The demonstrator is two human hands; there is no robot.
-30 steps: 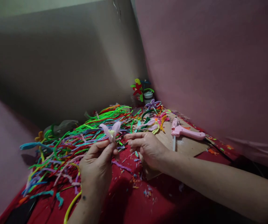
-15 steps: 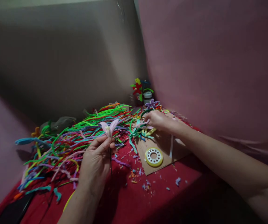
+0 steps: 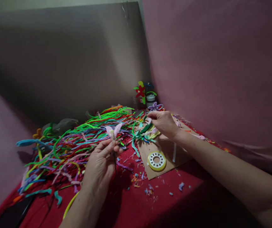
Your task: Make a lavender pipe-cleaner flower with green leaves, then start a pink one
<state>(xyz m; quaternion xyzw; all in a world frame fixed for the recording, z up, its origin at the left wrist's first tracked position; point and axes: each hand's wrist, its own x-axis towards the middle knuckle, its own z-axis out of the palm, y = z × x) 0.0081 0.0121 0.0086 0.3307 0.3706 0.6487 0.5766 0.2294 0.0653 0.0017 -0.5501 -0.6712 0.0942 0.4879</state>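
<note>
My left hand point(image 3: 104, 158) pinches a pipe-cleaner flower point(image 3: 117, 128) by its base. Two pale pink petals spread upward around a cream centre, and a thin dark stem point(image 3: 115, 163) hangs below the fingers. Over the heap of bent pipe-cleaner pieces point(image 3: 142, 134), my right hand point(image 3: 165, 123) is closed, fingertips together on a pale pink pipe-cleaner petal point(image 3: 149, 120). Part of that petal is hidden by the fingers. Green, mint, yellow and blue pieces lie right beneath this hand, on a brown board point(image 3: 169, 148).
A yellow tape roll point(image 3: 157, 161) lies on the board's near corner. Many loose pipe cleaners point(image 3: 95, 126) cover the red cloth point(image 3: 136, 209) to the left. Fuzz scraps point(image 3: 147, 191) are scattered in front. Finished flowers point(image 3: 140, 91) and a lidded jar point(image 3: 151, 99) stand at the back.
My right hand has shifted slightly over the heap, and a pale pink petal now shows at its fingertips. My left hand still holds the flower, a little further right in view.
</note>
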